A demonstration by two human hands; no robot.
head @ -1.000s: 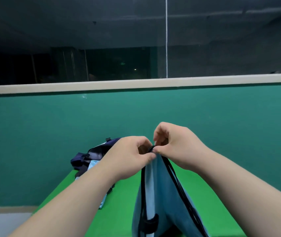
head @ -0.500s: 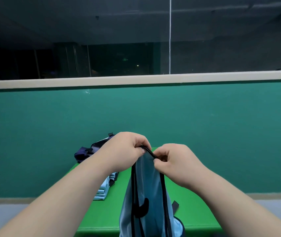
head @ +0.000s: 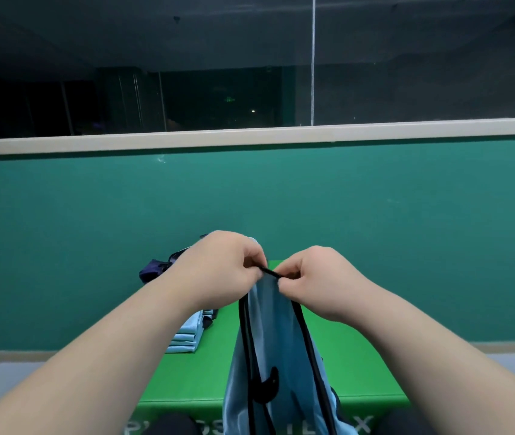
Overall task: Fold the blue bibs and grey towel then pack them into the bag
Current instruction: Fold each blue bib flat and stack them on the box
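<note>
Head view: 2 hands hold a blue bib (head: 270, 337) up over the near edge of the green worktop (head: 353, 368). The left hand (head: 228, 271) and right hand (head: 320, 277) each pinch its black top trim. Since 1 second ago they have drawn slightly apart, tautening the trim, probably to line it up for folding. Folded bibs (head: 187, 335) sit stacked on the worktop's left side, with the navy bag (head: 156, 271) at its far left corner.

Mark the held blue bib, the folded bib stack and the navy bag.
held blue bib (head: 270, 328): head view, light-blue panel between the black trims.
folded bib stack (head: 188, 342): head view, layered front edge.
navy bag (head: 154, 273): head view, dark fabric at its left end.
</note>
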